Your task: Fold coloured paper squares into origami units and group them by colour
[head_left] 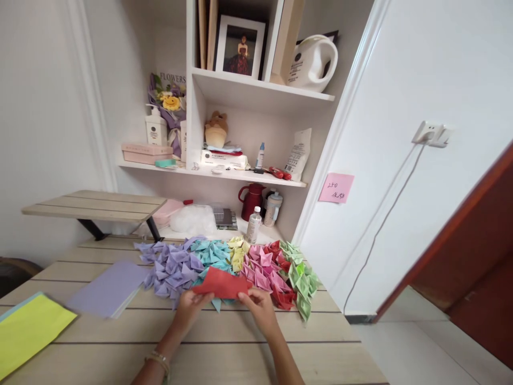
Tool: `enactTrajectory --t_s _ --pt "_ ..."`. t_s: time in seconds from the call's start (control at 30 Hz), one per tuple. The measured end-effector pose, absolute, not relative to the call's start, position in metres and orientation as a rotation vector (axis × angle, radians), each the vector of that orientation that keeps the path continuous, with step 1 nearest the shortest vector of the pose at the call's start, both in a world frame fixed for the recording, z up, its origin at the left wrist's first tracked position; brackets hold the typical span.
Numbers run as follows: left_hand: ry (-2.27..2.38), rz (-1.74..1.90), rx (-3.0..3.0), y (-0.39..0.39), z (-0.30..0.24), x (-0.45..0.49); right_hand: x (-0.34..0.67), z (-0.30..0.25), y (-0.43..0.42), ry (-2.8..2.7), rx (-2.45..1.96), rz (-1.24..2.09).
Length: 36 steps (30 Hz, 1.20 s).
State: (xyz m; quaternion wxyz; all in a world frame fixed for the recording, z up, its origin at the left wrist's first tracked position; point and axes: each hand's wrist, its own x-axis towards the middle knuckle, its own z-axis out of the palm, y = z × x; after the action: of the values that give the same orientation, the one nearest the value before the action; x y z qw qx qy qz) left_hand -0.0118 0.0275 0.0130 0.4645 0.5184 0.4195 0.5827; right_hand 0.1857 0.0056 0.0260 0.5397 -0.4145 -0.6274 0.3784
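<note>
A folded sheet of red paper [224,283] is held up above the slatted table between both hands. My left hand [194,305] pinches its lower left corner, thumb on the near side. At the lower right edge, my right hand [258,303] grips it the same way. Just behind the paper lies a heap of folded paper pieces, sorted by colour: purple [172,267], blue [212,254], yellow [238,252], pink [264,270], red [284,298] and green [302,283]. Part of the heap is hidden by the red paper.
Purple paper sheets [110,286] and yellow-green sheets [32,331] lie on the table's left side. A small raised stand [96,206] is at the back left. Behind the heap stand a clear bottle [254,227], a red jug [251,202] and white shelves [260,101].
</note>
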Motion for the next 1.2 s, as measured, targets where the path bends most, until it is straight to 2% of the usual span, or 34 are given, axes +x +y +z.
enactTrajectory --t_s 0.17,0.33,0.47,0.57,0.7,0.87,1.2 --pt "0.985 1.56 1.038 0.025 0.015 -0.006 0.169 0.016 0.009 -1.188 -0.857 1.058" --pt "0.974 1.701 1.013 0.026 0.011 -0.003 0.155 0.014 0.006 -1.12 -0.845 1.154" --pt "1.006 1.698 1.124 0.02 0.011 0.0 0.143 0.008 0.005 -0.994 -0.915 1.101" --pt "1.05 1.539 1.308 0.013 0.011 0.005 0.138 0.008 0.002 -0.918 -0.877 1.094" --pt "1.029 1.358 1.337 0.012 0.011 0.007 0.152 0.022 -0.005 -1.266 -0.842 1.05" --pt "0.941 1.249 1.185 0.019 0.013 -0.003 0.184 0.04 -0.007 -1.857 -0.942 0.668" --pt "1.094 1.27 1.39 0.014 0.023 -0.003 0.18 0.029 0.002 -1.605 -0.926 0.77"
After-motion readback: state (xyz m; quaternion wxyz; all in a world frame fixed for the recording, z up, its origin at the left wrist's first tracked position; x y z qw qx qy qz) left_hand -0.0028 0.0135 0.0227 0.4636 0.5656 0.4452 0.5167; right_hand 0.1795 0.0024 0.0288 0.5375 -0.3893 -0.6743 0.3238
